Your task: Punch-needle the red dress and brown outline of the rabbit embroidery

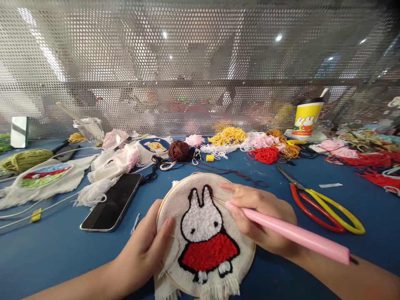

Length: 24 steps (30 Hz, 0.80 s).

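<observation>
A round embroidery hoop (pixel 243 258) holds cream cloth with a white rabbit figure (pixel 201 221) in a red dress, outlined in black. My left hand (pixel 148 246) grips the hoop's left edge, thumb on the cloth and the other fingers mostly hidden behind. Over the right side, my right hand (pixel 262 212) is closed around a pink punch needle (pixel 293 234). The needle's thin metal tip points left at the cloth beside the rabbit's right ear, where a little dark brown yarn shows. Whether the tip pierces the cloth cannot be made out.
Red and yellow scissors (pixel 321 204) lie open-handled at the right. A black phone (pixel 112 202) rests left of the hoop. Yarn piles, a brown yarn ball (pixel 178 150) and a yellow cup (pixel 308 116) line the back, before a perforated metal screen (pixel 200 54).
</observation>
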### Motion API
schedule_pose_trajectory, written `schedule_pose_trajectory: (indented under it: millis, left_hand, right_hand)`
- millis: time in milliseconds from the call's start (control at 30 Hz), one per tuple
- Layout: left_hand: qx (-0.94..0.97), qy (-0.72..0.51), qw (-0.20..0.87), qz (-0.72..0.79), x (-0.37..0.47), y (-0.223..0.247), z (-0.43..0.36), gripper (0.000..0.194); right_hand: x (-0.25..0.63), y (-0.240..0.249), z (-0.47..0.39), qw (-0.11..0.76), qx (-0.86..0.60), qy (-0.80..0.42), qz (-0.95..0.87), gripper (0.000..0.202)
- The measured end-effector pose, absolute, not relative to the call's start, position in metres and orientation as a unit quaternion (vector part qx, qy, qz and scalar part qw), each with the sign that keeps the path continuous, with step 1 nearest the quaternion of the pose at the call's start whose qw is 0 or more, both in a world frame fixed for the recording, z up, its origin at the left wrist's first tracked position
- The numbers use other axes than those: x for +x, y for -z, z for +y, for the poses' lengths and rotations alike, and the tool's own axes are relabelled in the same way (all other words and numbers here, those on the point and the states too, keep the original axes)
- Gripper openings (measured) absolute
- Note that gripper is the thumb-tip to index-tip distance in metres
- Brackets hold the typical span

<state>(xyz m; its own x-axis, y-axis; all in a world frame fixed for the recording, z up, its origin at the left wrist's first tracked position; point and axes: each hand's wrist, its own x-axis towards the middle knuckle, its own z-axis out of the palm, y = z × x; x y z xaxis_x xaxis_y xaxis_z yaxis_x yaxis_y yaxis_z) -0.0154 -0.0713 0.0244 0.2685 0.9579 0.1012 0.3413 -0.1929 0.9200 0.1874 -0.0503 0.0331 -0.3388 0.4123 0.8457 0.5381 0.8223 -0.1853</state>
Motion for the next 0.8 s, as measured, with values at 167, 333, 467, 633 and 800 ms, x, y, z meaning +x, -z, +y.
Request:
schedule_pose_trajectory:
  millis: [167,333,467,633,800]
  left_hand:
    - [0.686,-0.366,0.412,0.475,-0.017,-0.024,-0.072,0.023]
    - [0.685,-0.369,0.409,0.477,-0.015,-0.026,-0.073,0.025]
    - [0.692,-0.364,0.400,0.478,-0.015,-0.028,-0.074,0.022]
    - [0.694,-0.354,0.391,0.489,-0.016,-0.029,-0.075,0.023]
    - [0.681,-0.362,0.416,0.482,-0.015,-0.025,-0.070,0.025]
  right_hand:
    - [0.185,-0.038,-0.052,0.477,-0.282,0.133,-0.822,0.016]
    - [0.185,-0.037,-0.050,0.455,-0.264,0.111,-0.843,0.008]
    - [0.181,-0.038,-0.049,0.428,-0.266,0.121,-0.855,0.009]
    - [0.181,-0.036,-0.049,0.425,-0.267,0.127,-0.856,0.010]
    - [0.190,-0.028,-0.052,0.487,-0.315,-0.038,-0.814,0.006]
